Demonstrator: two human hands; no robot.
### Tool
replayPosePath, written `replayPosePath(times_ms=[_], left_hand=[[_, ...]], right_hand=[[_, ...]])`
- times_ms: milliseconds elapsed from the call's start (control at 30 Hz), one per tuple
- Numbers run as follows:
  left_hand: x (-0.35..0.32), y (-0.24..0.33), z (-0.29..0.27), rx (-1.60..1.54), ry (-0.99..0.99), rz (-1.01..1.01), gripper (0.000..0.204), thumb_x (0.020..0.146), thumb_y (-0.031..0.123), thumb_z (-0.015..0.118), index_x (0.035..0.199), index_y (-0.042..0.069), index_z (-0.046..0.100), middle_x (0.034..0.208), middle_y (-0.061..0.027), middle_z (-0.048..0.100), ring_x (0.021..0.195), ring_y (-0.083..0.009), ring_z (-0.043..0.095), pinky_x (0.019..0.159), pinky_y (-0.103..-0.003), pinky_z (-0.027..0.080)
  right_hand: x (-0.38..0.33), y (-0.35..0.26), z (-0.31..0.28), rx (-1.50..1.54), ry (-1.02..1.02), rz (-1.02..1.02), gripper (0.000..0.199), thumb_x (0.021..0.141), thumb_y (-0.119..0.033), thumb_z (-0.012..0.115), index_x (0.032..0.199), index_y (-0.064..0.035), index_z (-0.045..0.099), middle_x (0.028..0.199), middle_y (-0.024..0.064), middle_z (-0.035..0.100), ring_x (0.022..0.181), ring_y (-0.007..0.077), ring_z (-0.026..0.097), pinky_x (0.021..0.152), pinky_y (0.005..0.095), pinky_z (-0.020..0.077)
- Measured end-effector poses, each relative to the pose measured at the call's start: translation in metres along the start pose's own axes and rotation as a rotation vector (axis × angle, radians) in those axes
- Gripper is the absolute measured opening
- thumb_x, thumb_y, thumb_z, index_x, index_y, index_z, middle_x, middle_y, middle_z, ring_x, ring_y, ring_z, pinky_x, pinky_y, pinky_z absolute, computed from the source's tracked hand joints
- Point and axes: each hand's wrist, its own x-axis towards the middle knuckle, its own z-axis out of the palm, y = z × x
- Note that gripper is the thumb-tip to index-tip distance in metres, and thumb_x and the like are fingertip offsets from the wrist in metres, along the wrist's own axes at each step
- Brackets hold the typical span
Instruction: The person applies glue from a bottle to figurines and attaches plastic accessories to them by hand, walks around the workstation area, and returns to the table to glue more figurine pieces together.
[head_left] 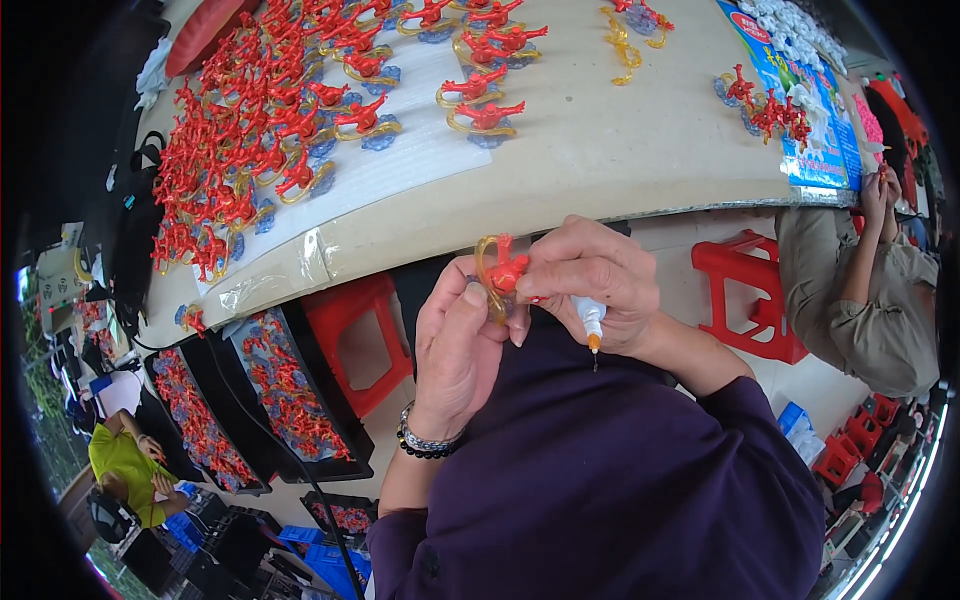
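In front of my chest my left hand (462, 335) has its thumb and fingers closed round a small plastic figurine (508, 272), red with a curling yellow ribbon and a translucent blue base. The fingertips of my right hand (600, 285) pinch at the red part of that figurine; a tiny red piece shows at the thumb tip. Tucked in the same hand is a small white bottle (590, 315) with an orange, needle-tipped nozzle pointing toward me. My fingers hide part of the figurine and much of the bottle.
Rows of similar figurines (355, 115) crowd the worktable (600, 150) ahead and left, many on a white sheet. Yellow parts (622, 50) and red parts (775, 115) lie right. Black trays (340, 425) of figurines stand left, near red stools (745, 290). Another person (860, 290) sits right.
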Motion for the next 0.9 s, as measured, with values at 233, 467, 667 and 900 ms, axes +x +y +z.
replayPosePath(times_ms=[233, 467, 667, 900], left_hand=[[0.001, -0.002, 0.006, 0.060, 0.018, 0.084, 0.031, 0.100, 0.025, 0.049, 0.119, 0.000, 0.049, 0.096, -0.0077, 0.059, 0.076, -0.0133, 0.054, 0.070, -0.029, 0.045], [0.016, -0.011, 0.000, 0.366, 0.092, 0.332, 0.023, 0.100, 0.013, 0.045, 0.119, -0.001, 0.048, 0.106, -0.0074, 0.060, 0.087, -0.0098, 0.055, 0.079, -0.027, 0.048], [0.040, -0.014, 0.020, 0.331, 0.074, 0.452, 0.044, 0.096, 0.018, 0.057, 0.132, 0.000, 0.040, 0.111, -0.0077, 0.059, 0.093, -0.0112, 0.054, 0.084, -0.026, 0.045], [0.041, -0.001, -0.019, 0.799, 0.285, 0.625, 0.033, 0.087, 0.002, 0.066, 0.115, -0.001, 0.048, 0.114, -0.0099, 0.057, 0.092, -0.0106, 0.055, 0.079, -0.023, 0.046]], right_hand=[[0.004, -0.003, -0.006, -0.045, -0.049, -0.027, 0.031, 0.068, 0.008, 0.078, 0.095, -0.0027, 0.067, 0.083, 0.0104, 0.065, 0.063, 0.0151, 0.059, 0.054, 0.0250, 0.0481], [0.011, -0.010, -0.009, -0.048, 0.012, 0.067, 0.017, 0.076, -0.001, 0.078, 0.088, -0.0007, 0.066, 0.083, 0.0118, 0.068, 0.069, 0.0183, 0.065, 0.059, 0.0271, 0.0508], [0.026, -0.005, -0.022, -0.022, 0.131, 0.177, 0.012, 0.077, 0.003, 0.076, 0.082, -0.0001, 0.065, 0.081, 0.0119, 0.067, 0.071, 0.0164, 0.065, 0.061, 0.0270, 0.0514], [0.048, 0.025, -0.006, -0.196, 0.019, 0.106, 0.013, 0.074, 0.007, 0.072, 0.080, -0.0002, 0.064, 0.080, 0.0120, 0.067, 0.074, 0.0198, 0.066, 0.065, 0.0291, 0.0522]])
